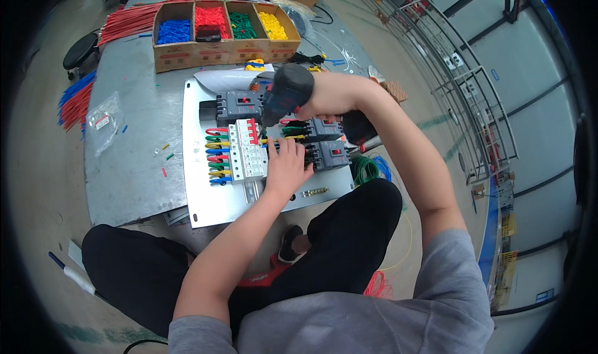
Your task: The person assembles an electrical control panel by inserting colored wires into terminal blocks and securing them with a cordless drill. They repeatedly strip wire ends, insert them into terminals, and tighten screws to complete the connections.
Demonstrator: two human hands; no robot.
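My right hand (327, 95) is closed round the handle of a dark cordless drill (289, 91). Its nose points down at the right side of a row of white circuit breakers (249, 151) with red levers. Just below the drill, my left hand (288, 167) has its fingertips on a short yellow wire (298, 137) beside that row; the exact grip is partly hidden. A white metal mounting plate (208, 210) carries the breakers. Grey moulded-case breakers (240, 106) sit at the top, and others (330, 156) are at the right. Coloured wire loops (218, 147) leave the row's left side.
Behind the plate stands a cardboard box (177, 60) divided into compartments of blue, red, green and yellow sleeves. A clear plastic bag (104, 120) lies on the grey table (134, 186). Red wires (128, 22) are bundled at the back left; coiled green wire (364, 170) is at the right.
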